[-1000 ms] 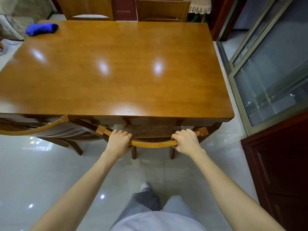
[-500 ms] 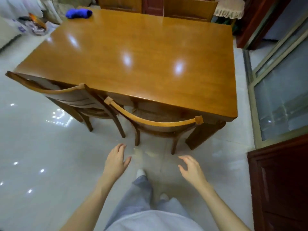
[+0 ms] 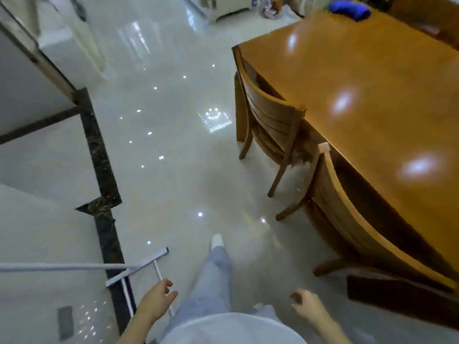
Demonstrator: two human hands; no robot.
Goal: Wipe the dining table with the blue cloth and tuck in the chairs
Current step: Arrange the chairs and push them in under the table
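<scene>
Just beside the dining table (image 3: 372, 83), I stand on glossy pale floor tiles (image 3: 173, 145) with both hands empty. My left hand (image 3: 156, 300) and right hand (image 3: 306, 305) hang low, fingers loosely curled and gripping nothing. The blue cloth (image 3: 349, 7), soft and bunched, lies on the table's far corner, well apart from me. Two curved-back wooden chairs line the table's near edge, the nearer chair (image 3: 360, 219) and the farther chair (image 3: 270, 120), both with seats under the polished, honey-coloured top, which mirrors bright lights. A thin white metal frame (image 3: 139, 266) sits on the floor near my left hand, crossing a dark marbled strip (image 3: 104, 194) set in the tiles. My grey trouser leg (image 3: 216, 276) and white shoe (image 3: 216, 240) point ahead.
</scene>
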